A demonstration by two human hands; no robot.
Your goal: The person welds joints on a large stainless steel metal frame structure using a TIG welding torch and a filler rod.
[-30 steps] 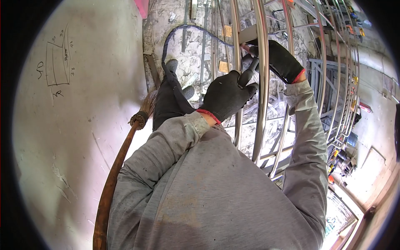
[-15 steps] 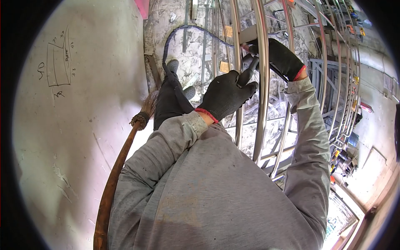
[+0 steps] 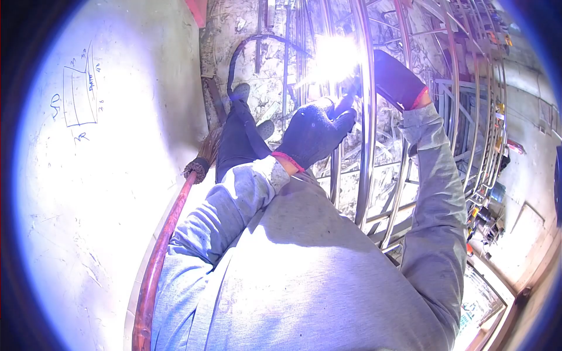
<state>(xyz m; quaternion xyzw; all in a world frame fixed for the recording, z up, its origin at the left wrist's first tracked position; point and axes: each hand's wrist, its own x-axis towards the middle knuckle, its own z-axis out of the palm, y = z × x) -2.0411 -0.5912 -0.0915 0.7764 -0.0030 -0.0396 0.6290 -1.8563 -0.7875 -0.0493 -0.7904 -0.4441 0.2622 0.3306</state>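
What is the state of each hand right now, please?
Left hand: closed on the dark torch handle.
Right hand: against the steel frame beside the weld glare; its grip cannot be told.

Floor (image 3: pixel 257 82): pale, mottled, dusty. On it: black cable (image 3: pixel 233 55) looped in an arc, flat metal strip (image 3: pixel 213 96) along the wall edge, thin bars (image 3: pixel 261 29) further up, two shoes (image 3: pixel 240 91) planted close together. Broom head (image 3: pixel 206 153) sits at the wall edge, just below the strip. Steel frame (image 3: pixel 367 146) rises over the floor, foot contact not visible. Bright glare washes out one patch of floor behind the frame
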